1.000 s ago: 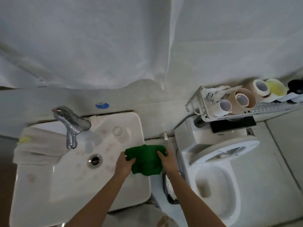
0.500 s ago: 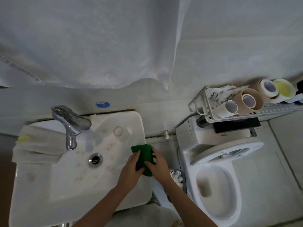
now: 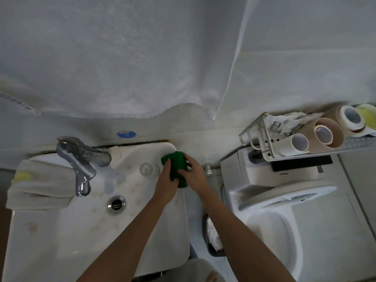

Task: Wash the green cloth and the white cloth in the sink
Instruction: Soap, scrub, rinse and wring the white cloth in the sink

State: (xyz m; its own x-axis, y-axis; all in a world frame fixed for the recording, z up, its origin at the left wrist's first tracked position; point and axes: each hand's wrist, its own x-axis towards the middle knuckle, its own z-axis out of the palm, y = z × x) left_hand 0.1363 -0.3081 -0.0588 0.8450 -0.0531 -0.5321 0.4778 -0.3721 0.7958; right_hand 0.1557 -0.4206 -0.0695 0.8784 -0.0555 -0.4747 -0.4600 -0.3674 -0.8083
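The green cloth (image 3: 176, 165), folded small, lies at the back right corner of the white sink (image 3: 61, 237), on its rim. My left hand (image 3: 166, 180) grips its left side and my right hand (image 3: 193, 174) grips its right side. The white cloth (image 3: 38, 184) lies folded on the sink's left rim, with a yellow patch at its far end. A chrome tap (image 3: 81, 165) stands over the basin, and the drain (image 3: 116, 202) sits below it.
A clear glass (image 3: 147, 169) stands on the sink's back rim just left of the green cloth. A toilet (image 3: 284, 210) is to the right, with a wire shelf (image 3: 264, 147) of paper rolls above it. A small bin (image 3: 212, 235) sits between sink and toilet.
Both hands folded the spread green cloth into a small bundle and moved it up onto the sink's back right corner.
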